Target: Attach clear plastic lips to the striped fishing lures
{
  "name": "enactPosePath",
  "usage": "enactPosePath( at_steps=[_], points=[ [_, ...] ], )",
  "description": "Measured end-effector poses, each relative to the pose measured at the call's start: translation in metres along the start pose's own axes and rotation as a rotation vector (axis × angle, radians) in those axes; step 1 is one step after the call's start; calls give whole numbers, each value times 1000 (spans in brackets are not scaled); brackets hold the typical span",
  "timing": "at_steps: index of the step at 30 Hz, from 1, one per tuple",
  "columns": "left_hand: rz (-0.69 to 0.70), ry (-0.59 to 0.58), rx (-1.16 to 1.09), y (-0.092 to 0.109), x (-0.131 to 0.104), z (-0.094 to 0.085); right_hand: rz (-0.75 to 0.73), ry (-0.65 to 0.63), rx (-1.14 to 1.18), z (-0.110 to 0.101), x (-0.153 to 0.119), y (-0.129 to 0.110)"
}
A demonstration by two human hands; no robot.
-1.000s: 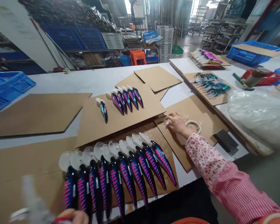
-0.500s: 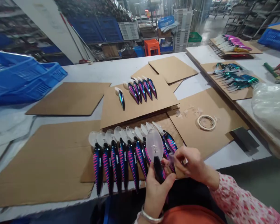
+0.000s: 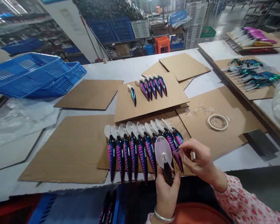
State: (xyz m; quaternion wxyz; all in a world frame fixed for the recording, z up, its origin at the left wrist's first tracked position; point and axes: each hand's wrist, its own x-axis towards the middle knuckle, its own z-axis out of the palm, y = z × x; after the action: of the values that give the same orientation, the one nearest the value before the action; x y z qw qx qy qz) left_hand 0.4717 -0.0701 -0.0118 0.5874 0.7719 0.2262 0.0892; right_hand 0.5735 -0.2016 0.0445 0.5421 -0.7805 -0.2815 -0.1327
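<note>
At the table's front edge my left hand (image 3: 166,193) is wrapped round a dark fishing lure (image 3: 168,174), its clear oval lip (image 3: 163,151) pointing up. Just right of it, my right hand (image 3: 198,158) pinches a small translucent piece (image 3: 176,151) between thumb and fingers, apart from the lip. Behind and left of my hands lies a row of black, blue and pink lures (image 3: 133,155) with clear lips, on cardboard. Farther back, several smaller lures (image 3: 151,87) and a single blue-green one (image 3: 133,95) rest on a cardboard sheet (image 3: 140,109).
A tape roll (image 3: 217,122) and a dark block (image 3: 261,141) are at the right. Blue baskets (image 3: 37,74) stand at the back left. On the right-hand table are green lures (image 3: 252,74) and a stack with pink lures (image 3: 254,35). More lures (image 3: 108,207) show below the table edge.
The view has shifted, so the table scene sits farther right. My right hand, with the translucent piece, has moved a little away from the held lure. The held lure's lip is tilted differently.
</note>
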Motion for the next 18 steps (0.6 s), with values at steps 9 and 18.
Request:
enactPosePath(
  at_steps=[9, 18],
  points=[
    [96, 48, 154, -15, -5, 2, -99, 8, -91, 20, -2, -11],
    [178, 72, 283, -15, -5, 0, -188, -154, -93, 18, -12, -2]
  ],
)
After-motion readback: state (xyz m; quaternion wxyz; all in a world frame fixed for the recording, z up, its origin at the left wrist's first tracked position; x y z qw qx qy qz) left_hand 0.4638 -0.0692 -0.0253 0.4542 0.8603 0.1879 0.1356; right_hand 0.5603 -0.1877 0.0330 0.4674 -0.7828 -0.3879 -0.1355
